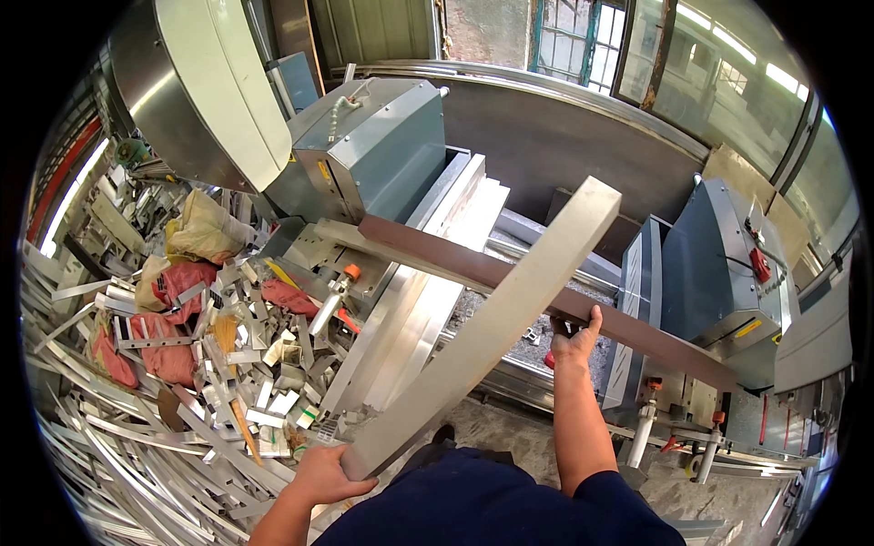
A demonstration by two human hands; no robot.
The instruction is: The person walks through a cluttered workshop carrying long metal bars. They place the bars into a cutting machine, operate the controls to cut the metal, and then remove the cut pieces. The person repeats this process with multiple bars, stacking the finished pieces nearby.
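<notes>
A long light-grey rectangular metal bar (492, 314) slants up in front of me, from lower left to upper right. My left hand (323, 475) is closed on its near end. Behind it a brown metal bar (646, 341) lies across the machine, partly covered by the grey one. My right hand (574, 344) grips the brown bar from its near edge, thumb up against its face; the other fingers are mostly hidden beneath. The brown bar's left part runs beside a pale metal piece (337, 234) near the left machine head.
Blue-grey machine heads (391, 150) (715, 264) stand left and right. Clamp cylinders with orange knobs (337, 296) (645, 419) jut from the front. On the left lies a heap of metal offcuts (264, 391) with red sacks (164, 350) and long strips (155, 455). A dark panel (564, 127) bounds the back.
</notes>
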